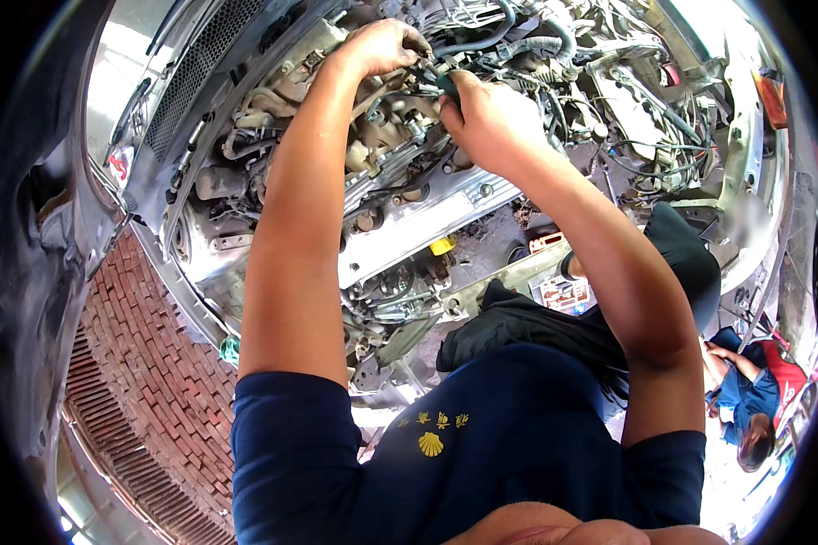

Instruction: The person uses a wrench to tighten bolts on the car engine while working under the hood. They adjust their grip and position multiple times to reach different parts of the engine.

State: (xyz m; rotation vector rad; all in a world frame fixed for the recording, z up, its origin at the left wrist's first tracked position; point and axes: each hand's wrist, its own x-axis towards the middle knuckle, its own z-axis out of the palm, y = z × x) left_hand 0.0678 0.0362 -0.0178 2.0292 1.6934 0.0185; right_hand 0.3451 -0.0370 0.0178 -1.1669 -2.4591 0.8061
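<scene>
Both my arms reach over an open engine bay toward the far side of the engine (382, 150). My left hand (379, 48) is closed, its fingertips bent down at a cluster of hoses and wires; what they hold is hidden. Just to its right, my right hand (498, 120) grips a dark green handle (448, 85), with the thumb along it. The handle's far end points toward my left fingertips, and I cannot make out what kind of tool it is. A thick grey hose (482, 41) curves behind the two hands.
A pale metal cover (418, 238) crosses the engine nearer to me, with a yellow cap (442, 246) beside it. Wiring bundles (650, 150) crowd the right side. Brick paving (154, 363) lies at left. Another person (745, 391) sits at the lower right.
</scene>
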